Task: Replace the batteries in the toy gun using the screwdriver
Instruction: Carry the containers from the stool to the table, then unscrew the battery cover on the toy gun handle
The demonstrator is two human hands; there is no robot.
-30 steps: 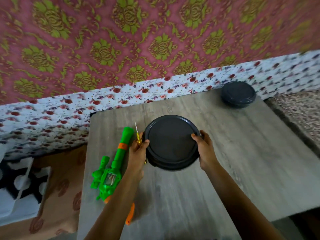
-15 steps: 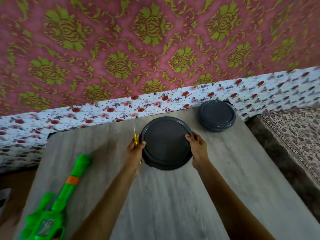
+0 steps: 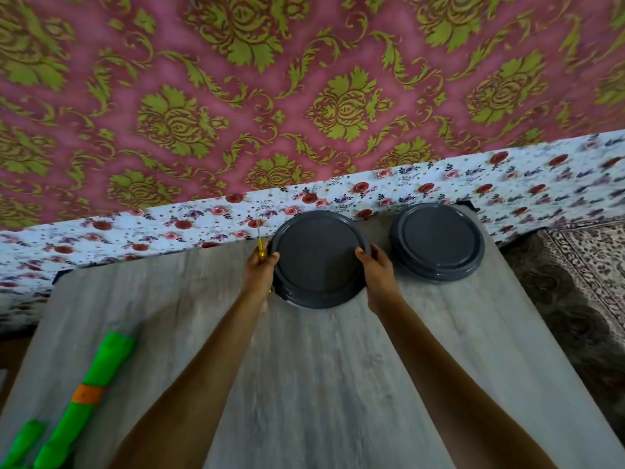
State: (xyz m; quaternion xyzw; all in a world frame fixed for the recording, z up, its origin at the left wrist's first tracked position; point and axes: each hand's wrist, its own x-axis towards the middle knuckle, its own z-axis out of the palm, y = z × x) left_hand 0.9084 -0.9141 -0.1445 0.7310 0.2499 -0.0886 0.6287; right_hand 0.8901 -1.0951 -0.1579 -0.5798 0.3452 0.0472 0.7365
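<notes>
left hand (image 3: 259,269): gripped the near dish's (image 3: 318,262) rim, screwdriver (image 3: 260,249) pinched alongside in its fingers
right hand (image 3: 378,269): clasped the opposite rim, steadying it beside the second dish (image 3: 437,243)
toy gun (image 3: 84,394): lay well apart at the table's (image 3: 321,384) near-left, untouched

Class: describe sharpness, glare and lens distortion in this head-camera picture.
Head view: soft daylight, faint sheen on the right round dark grey lidded container; the green plastic toy gun at the left edge is smeared by blur; wide-angle bending curves the grey wood-grain table edges.

Home; damask wallpaper (image 3: 236,96), patterned rug (image 3: 585,265)
</notes>
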